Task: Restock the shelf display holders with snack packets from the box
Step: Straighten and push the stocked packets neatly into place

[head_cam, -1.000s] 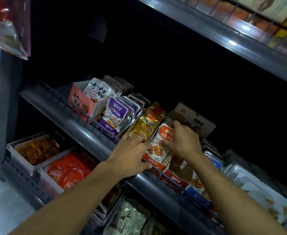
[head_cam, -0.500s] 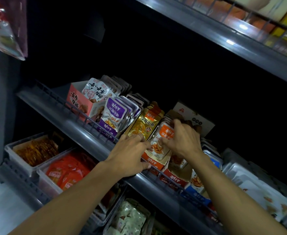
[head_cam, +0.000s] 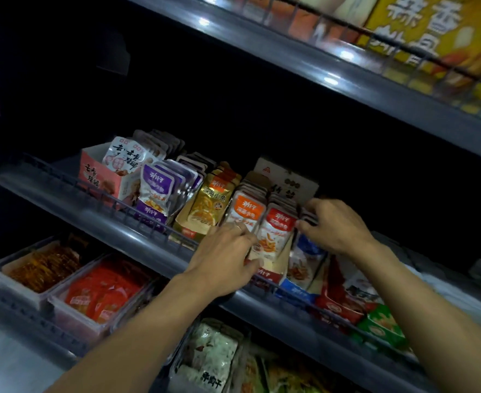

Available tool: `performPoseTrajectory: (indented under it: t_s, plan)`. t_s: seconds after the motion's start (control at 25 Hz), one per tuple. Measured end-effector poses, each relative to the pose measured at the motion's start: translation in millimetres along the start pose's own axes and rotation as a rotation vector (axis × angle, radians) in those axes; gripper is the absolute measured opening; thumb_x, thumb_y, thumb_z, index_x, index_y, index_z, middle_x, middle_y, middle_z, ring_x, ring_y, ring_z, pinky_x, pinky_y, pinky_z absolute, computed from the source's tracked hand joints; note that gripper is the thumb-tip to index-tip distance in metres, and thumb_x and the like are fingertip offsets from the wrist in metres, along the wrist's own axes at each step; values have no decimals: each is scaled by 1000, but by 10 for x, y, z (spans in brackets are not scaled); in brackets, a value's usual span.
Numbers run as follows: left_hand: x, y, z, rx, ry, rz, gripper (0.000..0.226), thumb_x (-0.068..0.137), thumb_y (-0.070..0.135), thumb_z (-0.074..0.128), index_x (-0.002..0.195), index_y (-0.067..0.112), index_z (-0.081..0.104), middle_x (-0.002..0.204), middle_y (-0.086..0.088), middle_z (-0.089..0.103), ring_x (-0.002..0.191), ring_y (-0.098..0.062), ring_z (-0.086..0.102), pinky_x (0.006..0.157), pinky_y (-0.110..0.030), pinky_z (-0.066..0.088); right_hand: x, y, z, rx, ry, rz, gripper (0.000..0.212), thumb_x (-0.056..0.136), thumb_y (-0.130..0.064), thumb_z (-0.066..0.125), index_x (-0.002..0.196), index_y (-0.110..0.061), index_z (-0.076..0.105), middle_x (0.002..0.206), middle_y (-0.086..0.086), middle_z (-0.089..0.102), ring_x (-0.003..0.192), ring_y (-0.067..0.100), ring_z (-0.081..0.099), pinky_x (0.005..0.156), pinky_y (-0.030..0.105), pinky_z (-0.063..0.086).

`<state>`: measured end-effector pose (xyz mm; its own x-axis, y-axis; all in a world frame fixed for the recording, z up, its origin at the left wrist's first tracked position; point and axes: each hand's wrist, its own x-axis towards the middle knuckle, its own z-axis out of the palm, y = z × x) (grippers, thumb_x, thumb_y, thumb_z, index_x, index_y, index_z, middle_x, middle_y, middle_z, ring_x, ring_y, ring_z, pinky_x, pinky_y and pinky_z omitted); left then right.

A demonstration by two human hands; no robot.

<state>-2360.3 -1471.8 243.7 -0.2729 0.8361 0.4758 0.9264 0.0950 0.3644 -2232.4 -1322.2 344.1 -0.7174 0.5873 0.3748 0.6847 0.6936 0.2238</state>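
Note:
On the middle shelf [head_cam: 137, 236], snack packets stand in rows in cardboard display holders. My left hand [head_cam: 225, 259] lies over the front of the orange packets [head_cam: 246, 209], fingers on top and thumb underneath beside the red row's holder. My right hand [head_cam: 335, 225] has its fingers curled over the right edge of the red packets [head_cam: 276, 231], pinching the tops of the packets behind the front one. Blue packets [head_cam: 304, 251] stand just below my right hand. No supply box is visible.
Left of my hands stand gold packets [head_cam: 208, 205], purple packets [head_cam: 157, 191] and a pink carton [head_cam: 103, 177]. A wire rail [head_cam: 114, 204] runs along the shelf front. Clear bins [head_cam: 40, 268] of snacks fill the lower shelf. An upper shelf [head_cam: 333, 72] hangs overhead.
My right hand has moved right, from the orange packets to the red row. My left hand has slid a little right along the front. The camera view has shifted closer.

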Motion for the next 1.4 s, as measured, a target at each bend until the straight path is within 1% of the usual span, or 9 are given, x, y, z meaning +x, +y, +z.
performPoseTrajectory:
  t_s: [0.24,0.44,0.52,0.64,0.8,0.92,1.12,1.28,1.4]
  plan:
    - [31,425,267,17,-44,56,48,95,46,51,137,23,52,136,1,50,129,-19,41,106,-35,30,-150,410,-71,-19,-134,8,51,82,-43,72,128,-25,58,120,1,66,105,21,63,77,31,50]
    - [91,623,438,43,-84,93,47,95,47,50,138,27,50,138,2,47,130,-18,39,110,-36,25,-121,346,127,-95,-143,-12,68,74,-59,74,129,-23,55,121,2,63,106,21,61,77,31,48]
    - [108,643,474,44,-91,89,46,95,46,51,137,26,50,137,2,47,129,-17,40,110,-37,26,-73,328,170,-93,-176,0,65,72,-59,75,122,-23,55,117,1,62,99,20,60,72,30,44]
    - [142,641,505,32,-88,85,43,95,46,51,133,27,54,134,2,47,127,-16,43,110,-38,28,-7,335,188,-34,-220,27,43,78,-50,75,100,-25,49,101,-2,58,84,16,53,67,30,41]
    - [157,616,544,23,-93,88,43,94,46,53,132,27,55,134,4,44,126,-15,42,110,-37,27,7,342,174,20,-221,60,35,78,-38,77,86,-24,46,83,-4,53,69,12,51,55,27,37]
    - [137,590,583,27,-101,92,45,94,47,54,134,27,55,136,4,41,126,-15,41,110,-37,27,-21,342,155,-18,-200,19,35,78,-38,76,90,-23,48,85,-3,53,70,13,50,52,26,34]
    - [125,578,595,-4,-108,92,43,94,45,55,133,26,56,138,3,39,127,-14,40,110,-36,27,-15,345,238,-115,-290,-23,62,68,-56,80,112,-24,51,106,-2,55,91,18,53,70,30,41]
    - [118,570,579,-28,-111,89,38,95,44,55,126,24,61,139,4,37,127,-14,39,108,-35,29,28,363,267,-76,-253,-10,49,73,-52,78,102,-25,49,103,-2,58,84,15,52,67,29,41]
    - [120,568,575,-25,-119,95,37,95,43,55,125,23,61,138,4,36,126,-15,40,107,-35,30,16,345,287,-137,-264,-22,50,75,-55,75,104,-24,49,98,-2,57,82,16,53,65,29,41]
